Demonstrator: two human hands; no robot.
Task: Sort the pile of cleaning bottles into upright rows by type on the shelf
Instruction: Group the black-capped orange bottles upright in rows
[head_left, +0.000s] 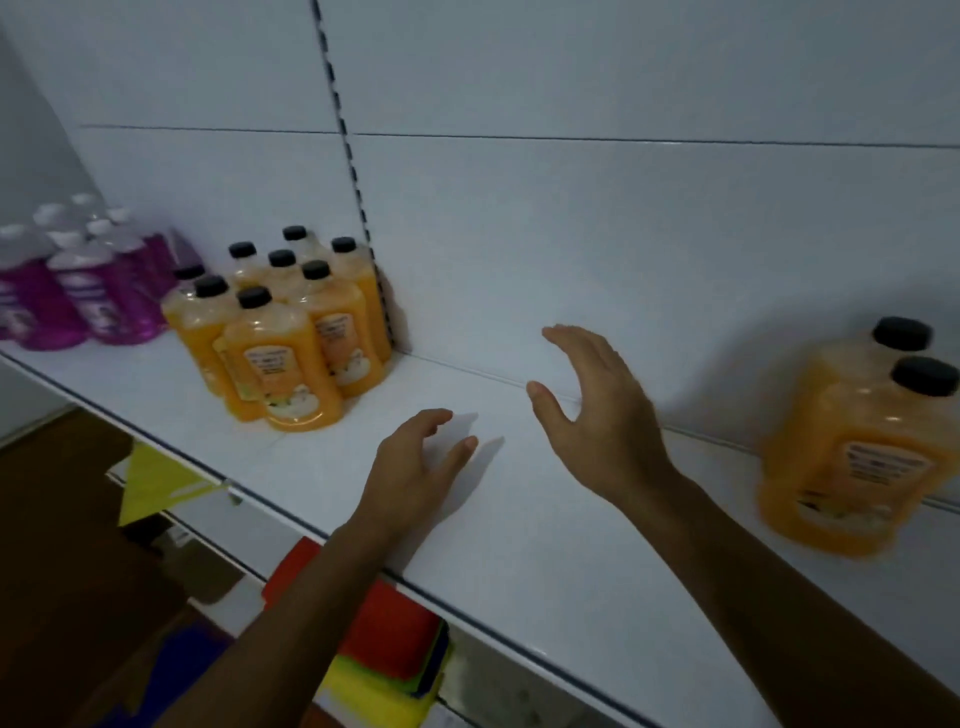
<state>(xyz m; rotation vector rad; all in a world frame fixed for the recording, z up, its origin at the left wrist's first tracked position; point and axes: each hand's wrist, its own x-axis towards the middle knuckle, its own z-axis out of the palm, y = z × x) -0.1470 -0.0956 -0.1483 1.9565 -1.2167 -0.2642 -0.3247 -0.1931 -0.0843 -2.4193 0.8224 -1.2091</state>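
Note:
Several orange bottles with black caps (291, 353) stand upright in a tight group on the white shelf (519, 519), left of centre. Left of them stand several purple bottles with white caps (83, 296). Two more orange bottles (857, 441) stand at the right edge, blurred. My left hand (415, 467) hovers low over the bare shelf with loosely curled fingers, holding nothing. My right hand (597, 410) is raised beside it, fingers spread and straight, empty, between the two orange groups.
The shelf's white back panel has a slotted upright rail (358, 197) behind the orange group. Below the shelf edge lie red, yellow and green packs (395, 639), a yellow tag (150, 483) and brown cardboard (67, 519).

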